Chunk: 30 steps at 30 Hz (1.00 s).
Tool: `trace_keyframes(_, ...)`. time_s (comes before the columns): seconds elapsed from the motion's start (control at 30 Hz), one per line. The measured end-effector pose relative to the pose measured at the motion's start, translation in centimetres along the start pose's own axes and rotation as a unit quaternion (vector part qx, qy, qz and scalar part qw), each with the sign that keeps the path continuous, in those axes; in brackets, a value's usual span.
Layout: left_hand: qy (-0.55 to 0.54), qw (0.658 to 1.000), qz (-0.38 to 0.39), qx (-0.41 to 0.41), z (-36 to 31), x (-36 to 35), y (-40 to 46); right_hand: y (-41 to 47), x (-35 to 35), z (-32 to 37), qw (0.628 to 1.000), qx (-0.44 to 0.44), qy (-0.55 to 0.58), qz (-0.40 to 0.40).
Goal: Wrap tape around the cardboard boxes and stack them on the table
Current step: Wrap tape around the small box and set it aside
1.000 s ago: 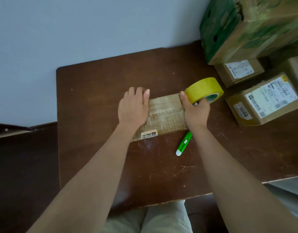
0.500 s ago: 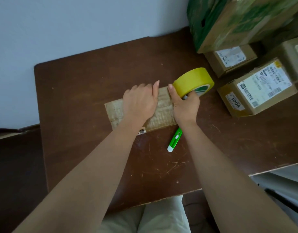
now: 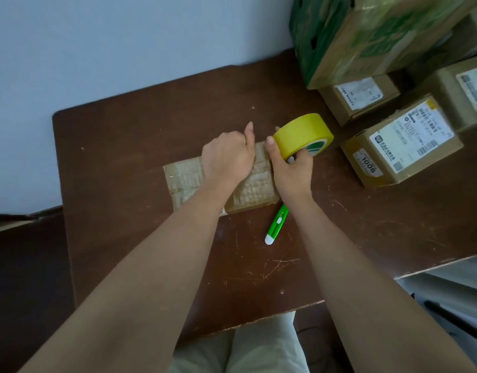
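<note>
Nearest me on the table (image 3: 124, 184) lies one green cutter (image 3: 276, 224). Beyond it, one flat taped box (image 3: 183, 179) sits under my left hand (image 3: 226, 157), fingers curled, thumb out. My right hand (image 3: 292, 170) has its grip around one yellow tape roll (image 3: 299, 133). Four more boxes (image 3: 401, 144) crowd the far right

left hand (image 3: 228, 157): knuckles up, fingers curled under, thumb pointing away, pressed down flat | right hand (image 3: 292, 169): just beside it, thumb up along one side, fingers hooked through the core, gripping | both forearms bare, reaching forward, converging
</note>
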State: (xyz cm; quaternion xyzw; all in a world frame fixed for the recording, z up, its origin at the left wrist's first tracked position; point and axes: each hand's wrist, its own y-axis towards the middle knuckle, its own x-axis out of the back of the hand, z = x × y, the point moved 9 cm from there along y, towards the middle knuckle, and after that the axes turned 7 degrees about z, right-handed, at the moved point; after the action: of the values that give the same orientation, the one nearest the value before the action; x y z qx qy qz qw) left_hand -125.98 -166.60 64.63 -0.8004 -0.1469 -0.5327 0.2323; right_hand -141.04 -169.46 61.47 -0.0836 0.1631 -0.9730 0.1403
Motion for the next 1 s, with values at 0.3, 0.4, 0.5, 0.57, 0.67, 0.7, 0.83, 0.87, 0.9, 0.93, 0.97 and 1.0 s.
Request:
trace_keyframes(0.3,-0.144,0.986,-0.061,0.057,4.7,4.3,-2.8,-3.2,-3.4,5.4,0.989,0.006,0.075,0.131)
trace_keyframes(0.4,-0.212,0.968,-0.115,0.075,5.9,7.0,-4.0,-4.1,-4.4,8.4,0.983,0.045,0.061,0.168)
trace_keyframes(0.5,-0.249,0.954,-0.157,0.054,6.1,9.6,-4.5,-4.9,-4.7,10.5,0.976,0.061,0.106,0.178)
trace_keyframes(0.57,-0.273,0.945,-0.177,0.021,6.0,11.0,-4.7,-5.5,-4.5,11.4,0.968,0.056,0.171,0.174)
trace_keyframes(0.67,-0.346,0.916,-0.203,-0.013,6.9,12.1,-4.7,-6.3,-4.1,12.0,0.949,0.039,0.27,0.157)
trace_keyframes(0.7,-0.379,0.902,-0.207,-0.016,7.3,12.0,-4.7,-6.4,-4.0,12.1,0.946,0.038,0.286,0.149)
trace_keyframes(0.83,-0.481,0.859,-0.177,0.007,8.2,9.8,-5.6,-6.8,-4.6,13.0,0.967,0.044,0.207,0.14)
trace_keyframes(0.87,-0.486,0.86,-0.153,0.014,8.3,9.0,-5.7,-6.8,-4.8,13.2,0.974,0.052,0.173,0.136)
trace_keyframes(0.9,-0.481,0.868,-0.124,0.019,8.3,8.3,-5.7,-6.9,-4.9,13.3,0.98,0.059,0.143,0.128)
trace_keyframes(0.93,-0.463,0.881,-0.094,0.022,8.1,7.8,-5.7,-6.9,-4.9,13.4,0.984,0.065,0.118,0.118)
trace_keyframes(0.97,-0.439,0.896,-0.061,0.033,7.9,7.5,-5.9,-7.0,-4.8,13.5,0.987,0.069,0.099,0.107)
trace_keyframes(1.0,-0.428,0.903,-0.021,0.044,7.5,7.2,-6.3,-7.1,-4.7,13.6,0.989,0.072,0.088,0.096)
